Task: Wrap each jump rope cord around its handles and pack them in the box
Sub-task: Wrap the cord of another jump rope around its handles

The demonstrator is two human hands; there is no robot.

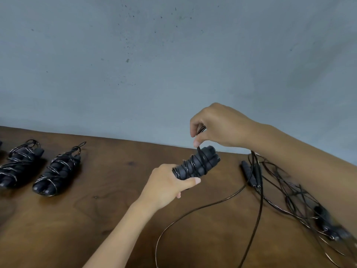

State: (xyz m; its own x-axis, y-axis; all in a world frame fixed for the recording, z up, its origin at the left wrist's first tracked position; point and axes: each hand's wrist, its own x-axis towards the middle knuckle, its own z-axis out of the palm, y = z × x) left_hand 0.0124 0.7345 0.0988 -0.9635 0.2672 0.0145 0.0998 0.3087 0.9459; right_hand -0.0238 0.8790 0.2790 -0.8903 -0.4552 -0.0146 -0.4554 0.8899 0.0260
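Left hand: left hand point(166, 183) sits nearest the lens, its fingers point(193, 180) curled tight round the lower end of the paired handles point(197, 164), held just above the counter point(116, 200).
Right hand: right hand point(218, 125) is up by the top of the handles, thumb and forefinger pinching the cord point(201, 130) right where it feeds onto the bundle.
Cord: several turns are on the handles; a long loose run point(193, 211) loops down across the counter and out of view at the bottom.
Done: two wrapped ropes, one point(58, 171) and another point(19, 163), lie side by side at far left.
Left to do: I'd say this wrap is about halfway; a tangled pile of unwrapped ropes point(289, 194) waits at right under the forearm.
Box: not in view, so nothing here shows any packing yet.
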